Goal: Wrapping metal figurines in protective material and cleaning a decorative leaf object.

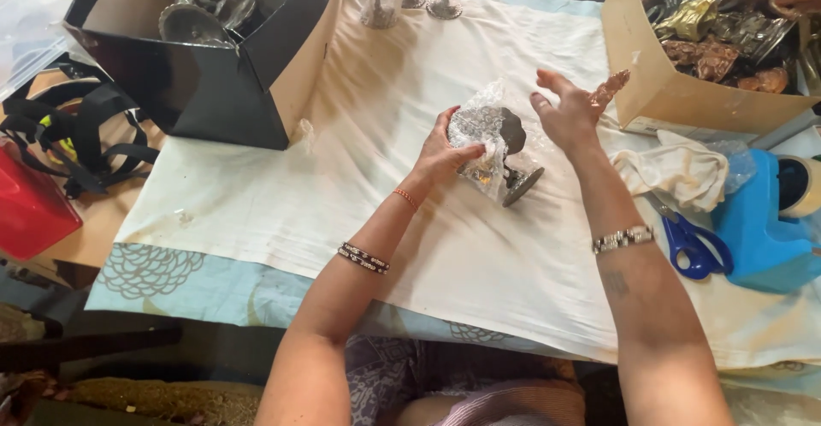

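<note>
The left hand (445, 154) has its grip clamped around a dark metal goblet half-wrapped in clear plastic film (494, 148), held tilted just above the middle of the cream cloth (342, 195) covering the bench. The right hand (566, 111) hovers just beside it, fingers spread apart and holding nothing. Blue-handled scissors (694, 246) and a crumpled white rag (671, 174) lie to the right, near a blue tape dispenser (761, 233).

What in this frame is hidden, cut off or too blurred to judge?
Head view only:
- Goblet: bubble wrap and the left hand cover its cup.
- Right hand: motion-blurred; open, holding nothing.
- Black box: top edge cuts its metalware.
- Cardboard box: contents cropped at the right edge.
- Tape dispenser: cut by the right edge.
</note>
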